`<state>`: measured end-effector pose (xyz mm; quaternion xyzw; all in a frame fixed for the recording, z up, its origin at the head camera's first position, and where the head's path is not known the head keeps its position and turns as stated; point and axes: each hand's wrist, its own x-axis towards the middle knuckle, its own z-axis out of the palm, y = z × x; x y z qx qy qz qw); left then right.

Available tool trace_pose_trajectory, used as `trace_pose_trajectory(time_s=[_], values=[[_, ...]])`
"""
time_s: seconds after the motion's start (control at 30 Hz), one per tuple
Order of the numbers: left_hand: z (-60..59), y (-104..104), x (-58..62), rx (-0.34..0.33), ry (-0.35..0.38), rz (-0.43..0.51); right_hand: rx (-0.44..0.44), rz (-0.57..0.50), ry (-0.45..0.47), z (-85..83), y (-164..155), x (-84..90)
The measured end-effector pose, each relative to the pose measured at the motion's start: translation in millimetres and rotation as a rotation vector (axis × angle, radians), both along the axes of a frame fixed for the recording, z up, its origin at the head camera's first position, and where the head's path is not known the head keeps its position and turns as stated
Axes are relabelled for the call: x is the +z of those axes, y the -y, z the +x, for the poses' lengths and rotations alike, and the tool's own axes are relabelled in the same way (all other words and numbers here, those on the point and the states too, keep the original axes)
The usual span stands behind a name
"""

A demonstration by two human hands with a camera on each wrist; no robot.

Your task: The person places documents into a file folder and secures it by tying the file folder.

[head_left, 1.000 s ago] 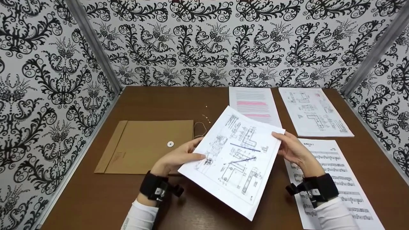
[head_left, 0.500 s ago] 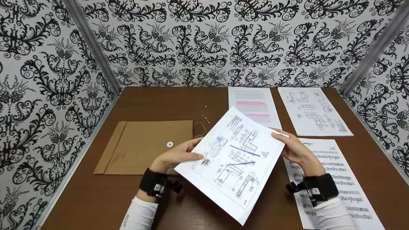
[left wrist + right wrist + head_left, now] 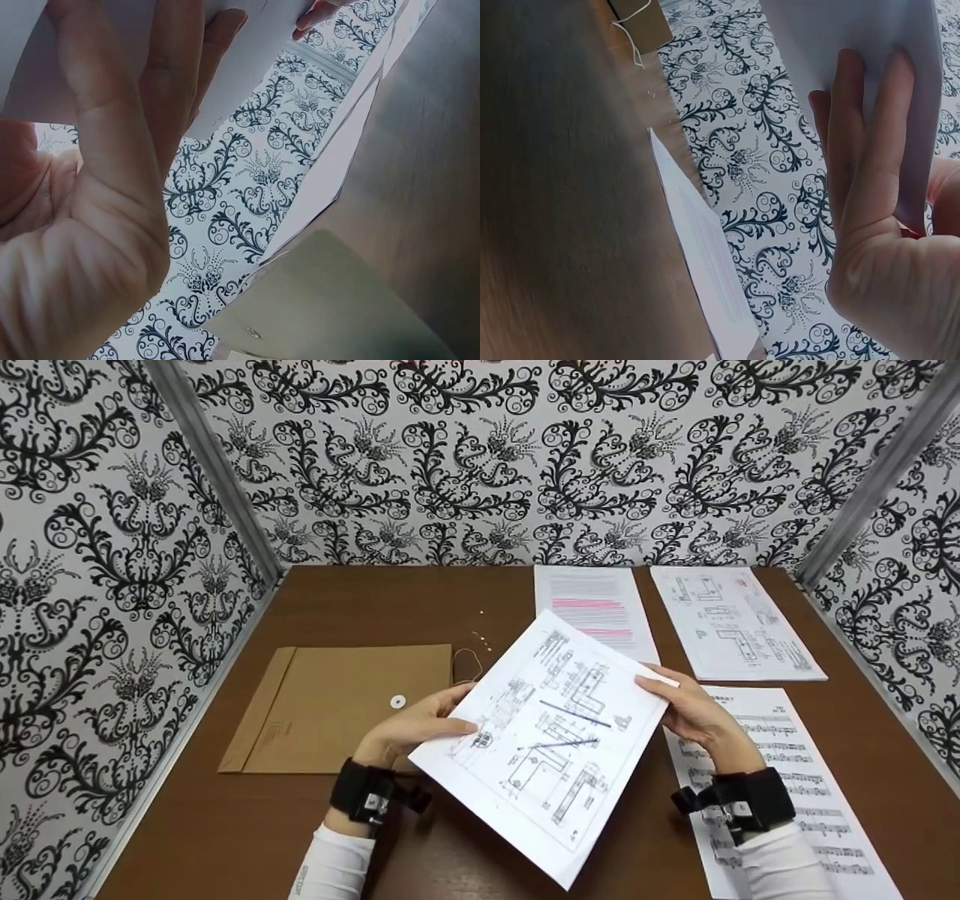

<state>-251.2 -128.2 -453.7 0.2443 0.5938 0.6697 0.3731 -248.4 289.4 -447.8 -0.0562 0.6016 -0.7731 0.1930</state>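
Note:
A white sheet with a technical drawing (image 3: 547, 742) is held tilted above the brown table (image 3: 375, 600) in the head view. My left hand (image 3: 431, 724) pinches its left edge, thumb on top and fingers underneath. My right hand (image 3: 679, 701) pinches the right corner the same way. In the left wrist view the left hand (image 3: 97, 187) lies flat against the sheet's underside (image 3: 247, 67). The right wrist view shows the right hand's fingers (image 3: 870, 150) spread under the sheet (image 3: 855, 30).
A brown string-tie envelope (image 3: 337, 705) lies flat at the left, its string (image 3: 469, 664) loose. At the back lie a text sheet with pink marks (image 3: 592, 607) and another drawing sheet (image 3: 731, 622). A music sheet (image 3: 787, 780) lies under my right wrist. Patterned walls enclose three sides.
The held sheet has dropped a little and shifted slightly left, and my right thumb now lies over its right corner. In the last half second almost nothing moved.

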Motion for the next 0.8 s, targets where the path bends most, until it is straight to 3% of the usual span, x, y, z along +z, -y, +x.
trace_pose_trajectory(time_s=[0.33,0.57,0.8], values=[[-1.7,1,1.4,0.027,-0.016,0.003,-0.059,-0.020,0.009,1.4,-4,2.6],[-4.7,0,1.4,0.132,-0.037,-0.008,-0.100,-0.005,0.009,2.1,-9,5.4],[-6.4,0,1.6,0.174,0.037,0.077,-0.164,-0.055,0.012,2.0,-16,9.4]])
